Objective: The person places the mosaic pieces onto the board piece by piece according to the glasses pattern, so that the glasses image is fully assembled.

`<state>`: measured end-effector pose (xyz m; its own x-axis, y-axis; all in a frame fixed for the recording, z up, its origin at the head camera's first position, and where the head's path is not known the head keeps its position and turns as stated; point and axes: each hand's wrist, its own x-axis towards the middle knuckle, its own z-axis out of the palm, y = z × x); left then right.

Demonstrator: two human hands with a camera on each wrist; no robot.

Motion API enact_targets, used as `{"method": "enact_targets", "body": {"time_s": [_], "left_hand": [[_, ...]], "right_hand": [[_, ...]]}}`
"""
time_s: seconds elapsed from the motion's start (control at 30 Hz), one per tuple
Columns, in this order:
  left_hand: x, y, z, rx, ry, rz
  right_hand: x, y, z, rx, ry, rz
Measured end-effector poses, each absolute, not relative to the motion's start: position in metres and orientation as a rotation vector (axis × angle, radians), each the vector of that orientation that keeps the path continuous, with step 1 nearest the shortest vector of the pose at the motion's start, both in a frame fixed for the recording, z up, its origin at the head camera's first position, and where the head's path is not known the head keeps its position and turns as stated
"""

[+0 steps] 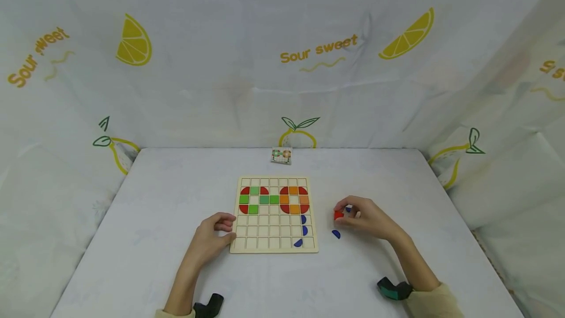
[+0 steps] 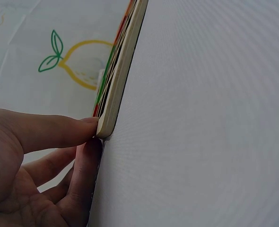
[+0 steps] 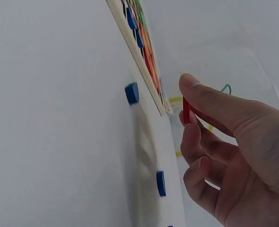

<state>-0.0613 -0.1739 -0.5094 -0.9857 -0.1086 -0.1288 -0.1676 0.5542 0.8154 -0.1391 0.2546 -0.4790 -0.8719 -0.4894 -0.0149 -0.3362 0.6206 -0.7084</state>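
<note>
The pale wooden grid board (image 1: pixel 267 247) lies on the table in the head view, with red, green and orange tiles in its upper rows. Three blue half-round pieces (image 1: pixel 304 230) sit low on its right side. My left hand (image 1: pixel 212 236) rests beside the board, thumb and fingertips touching its left edge (image 2: pixel 109 118). Right of the board, my right hand (image 1: pixel 365 217) pinches a small red tile (image 1: pixel 338 215) between thumb and fingers, above the table. Its full shape is partly hidden; the right wrist view shows its thin red side (image 3: pixel 186 111).
A loose blue half-round piece (image 1: pixel 336 234) lies right of the board, and another blue piece (image 1: pixel 348 209) shows partly behind my right hand. A small patterned card (image 1: pixel 281 155) stands near the table's back edge. Lemon-printed white cloth (image 1: pixel 212 87) hangs behind the table.
</note>
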Motion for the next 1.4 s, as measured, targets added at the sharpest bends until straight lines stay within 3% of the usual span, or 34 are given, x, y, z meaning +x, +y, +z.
{"method": "enact_targets", "body": {"time_s": [0.57,1.4], "left_hand": [[-0.066,-0.174,-0.511,-0.224,2.698,1.449],[-0.065,-0.175,-0.511,-0.232,2.672,1.479]], "right_hand": [[-0.162,0.158,-0.473,-1.022,2.530,-1.063],[-0.189,0.070,-0.480,-1.078,2.516,-0.744]]}}
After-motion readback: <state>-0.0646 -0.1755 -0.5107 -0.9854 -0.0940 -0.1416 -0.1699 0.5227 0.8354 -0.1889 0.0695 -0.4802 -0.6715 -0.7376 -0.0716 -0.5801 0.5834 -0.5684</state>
